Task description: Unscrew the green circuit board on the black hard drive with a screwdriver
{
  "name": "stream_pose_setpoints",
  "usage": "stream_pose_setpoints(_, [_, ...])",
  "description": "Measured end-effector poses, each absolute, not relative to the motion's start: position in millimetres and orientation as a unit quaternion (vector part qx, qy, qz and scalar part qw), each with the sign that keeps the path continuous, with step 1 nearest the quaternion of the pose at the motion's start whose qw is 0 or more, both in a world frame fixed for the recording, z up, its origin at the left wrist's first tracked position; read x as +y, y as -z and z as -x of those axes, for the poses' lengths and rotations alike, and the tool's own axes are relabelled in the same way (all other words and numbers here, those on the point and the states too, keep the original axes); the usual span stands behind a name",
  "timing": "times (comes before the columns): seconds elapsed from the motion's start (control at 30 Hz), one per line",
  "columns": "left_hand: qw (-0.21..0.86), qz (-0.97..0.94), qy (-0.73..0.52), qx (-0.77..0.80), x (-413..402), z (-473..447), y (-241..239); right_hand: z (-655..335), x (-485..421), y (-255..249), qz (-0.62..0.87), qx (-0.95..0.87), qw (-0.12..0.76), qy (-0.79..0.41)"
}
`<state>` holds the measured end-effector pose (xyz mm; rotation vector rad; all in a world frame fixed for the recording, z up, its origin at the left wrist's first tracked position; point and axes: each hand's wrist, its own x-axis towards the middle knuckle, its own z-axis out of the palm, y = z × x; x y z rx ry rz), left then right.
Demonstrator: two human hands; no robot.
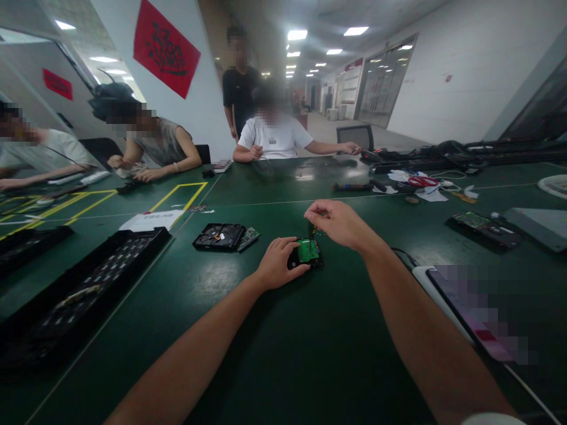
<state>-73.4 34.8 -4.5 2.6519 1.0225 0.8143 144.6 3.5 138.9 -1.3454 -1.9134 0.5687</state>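
A hard drive [318, 263] with a green circuit board [305, 252] facing up lies on the green table in front of me. My left hand [280, 263] grips it from the left, fingers along the far edge and thumb along the near one. Above the board, my right hand [339, 223] pinches the top of an upright screwdriver [311, 230], whose shaft reaches down to the board. Whether the tip sits in a screw is too small to tell. Several tiny bits, perhaps screws, lie just right of the drive.
Left of the drive lie another hard drive [217, 236] and a loose circuit board [248, 238]. A long black tray [84, 289] extends along the left. On the right are a tablet-like screen [469, 313], another drive [485, 230] and a grey case [540, 227]. Co-workers sit across the table.
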Motion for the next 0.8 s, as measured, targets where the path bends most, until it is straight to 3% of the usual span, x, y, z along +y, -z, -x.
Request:
stream_pose_setpoints(0.3, [0.092,-0.892,-0.277,0.345,33.8,72.9,3.4,-143.7,3.7,-138.2,0.539,-0.715,0.358,-0.263])
stream_pose_setpoints(0.57, [0.091,-0.894,-0.269,0.348,32.9,72.6,2.4,-146.3,3.8,-140.6,0.564,-0.735,0.339,-0.161])
stream_pose_setpoints(0.8, [0.087,-0.895,-0.270,0.344,33.5,72.8,2.3,-145.0,4.8,-136.8,0.572,-0.718,0.353,-0.182])
